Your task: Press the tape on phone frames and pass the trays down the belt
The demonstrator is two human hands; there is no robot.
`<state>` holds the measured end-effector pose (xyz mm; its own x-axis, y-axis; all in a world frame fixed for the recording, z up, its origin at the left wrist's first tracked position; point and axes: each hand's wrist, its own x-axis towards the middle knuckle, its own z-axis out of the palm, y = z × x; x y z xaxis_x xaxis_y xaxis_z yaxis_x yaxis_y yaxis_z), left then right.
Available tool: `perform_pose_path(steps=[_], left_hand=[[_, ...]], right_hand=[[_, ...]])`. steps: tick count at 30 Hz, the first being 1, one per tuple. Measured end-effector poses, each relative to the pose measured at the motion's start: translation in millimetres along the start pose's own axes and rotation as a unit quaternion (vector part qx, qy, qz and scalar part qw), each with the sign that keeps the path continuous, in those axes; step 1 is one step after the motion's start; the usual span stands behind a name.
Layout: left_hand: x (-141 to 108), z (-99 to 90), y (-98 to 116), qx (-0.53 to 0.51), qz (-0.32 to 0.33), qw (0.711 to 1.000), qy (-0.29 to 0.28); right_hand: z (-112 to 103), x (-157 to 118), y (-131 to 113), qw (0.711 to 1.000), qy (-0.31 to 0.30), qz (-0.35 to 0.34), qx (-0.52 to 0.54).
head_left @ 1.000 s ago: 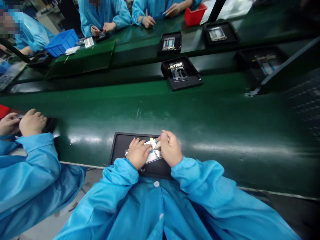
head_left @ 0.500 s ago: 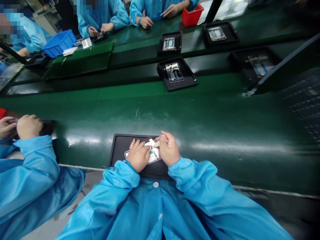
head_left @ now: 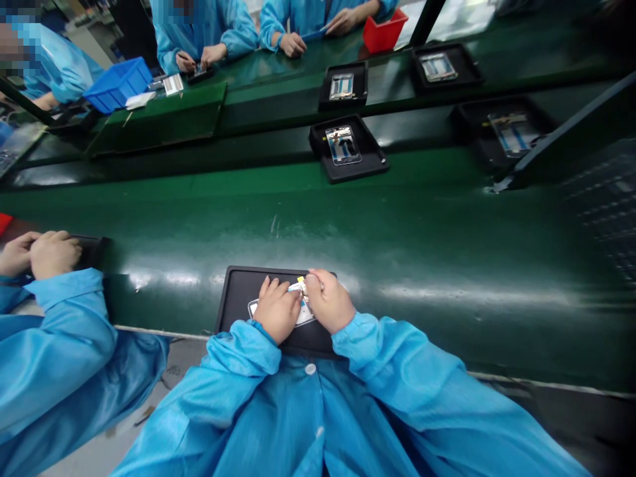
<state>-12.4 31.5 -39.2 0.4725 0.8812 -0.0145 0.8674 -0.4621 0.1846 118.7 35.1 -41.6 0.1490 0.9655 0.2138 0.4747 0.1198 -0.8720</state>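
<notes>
Flat on the near edge of the bench is a black tray [head_left: 239,289], with a silver-framed electronic device [head_left: 304,316] inside it, phone- or tablet-like. Pale panels, a blue strip and a small yellow tab show on the device. My left hand [head_left: 279,309] lies across its left part, fingers stretched out and touching it. Over the right part, my right hand [head_left: 330,305] is closed, thumb and fingers pinched together close to the left fingertips. Whatever is in that pinch is hidden. Both hands cover much of the device.
Beyond the green bench [head_left: 422,245], several black trays [head_left: 358,173] hold similar devices. A metal post [head_left: 556,142] slants up at the right. A co-worker's hands [head_left: 54,255] are at the left. Farther back are a blue bin [head_left: 116,86], a red bin [head_left: 382,33] and other co-workers.
My right hand has moved slightly left and lower over the device, and its fingers have curled in more. My left hand stays in place. The tray has not moved.
</notes>
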Motion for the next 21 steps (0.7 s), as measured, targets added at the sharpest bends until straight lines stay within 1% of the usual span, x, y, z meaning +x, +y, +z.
perform_pose_path(steps=[2, 4, 6, 8, 9, 10, 12, 14, 15, 17, 19, 21], left_hand=[[0, 0.3, 0, -0.005, -0.002, 1.0, -0.01], [0, 1.0, 0, -0.014, -0.007, 1.0, -0.016], [1, 1.6, 1, -0.021, -0.012, 1.0, -0.019], [2, 1.4, 1, -0.029, -0.017, 0.999, -0.019], [3, 0.9, 1, -0.035, -0.022, 0.999, -0.018], [3, 0.2, 0, -0.041, -0.03, 0.999, -0.019], [5, -1.4, -1, -0.058, -0.048, 0.997, -0.022], [6, -2.7, -3, -0.075, -0.066, 0.995, -0.026], [7, -3.1, -4, -0.083, -0.074, 0.993, -0.026], [9, -3.4, -4, -0.095, -0.089, 0.991, -0.019], [12, -3.4, -4, -0.105, -0.1, 0.989, -0.012], [16, -3.8, -3, -0.113, -0.113, 0.987, -0.015]], right_hand=[[2, 4, -6, 0.996, -0.062, -0.055, -0.034], [6, 8, -10, 0.988, -0.107, -0.096, -0.065], [9, 9, -10, 0.983, -0.118, -0.112, -0.083], [10, 9, -7, 0.985, -0.108, -0.108, -0.08], [10, 9, -5, 0.989, -0.09, -0.091, -0.07], [8, 9, -3, 0.995, -0.064, -0.059, -0.055], [5, 10, 1, 0.999, 0.004, 0.042, -0.005], [3, 10, 4, 0.987, 0.058, 0.136, 0.055], [2, 9, 5, 0.982, 0.072, 0.158, 0.08], [4, 7, 6, 0.978, 0.078, 0.159, 0.109], [7, 6, 8, 0.981, 0.072, 0.139, 0.117], [9, 5, 10, 0.981, 0.068, 0.135, 0.12]])
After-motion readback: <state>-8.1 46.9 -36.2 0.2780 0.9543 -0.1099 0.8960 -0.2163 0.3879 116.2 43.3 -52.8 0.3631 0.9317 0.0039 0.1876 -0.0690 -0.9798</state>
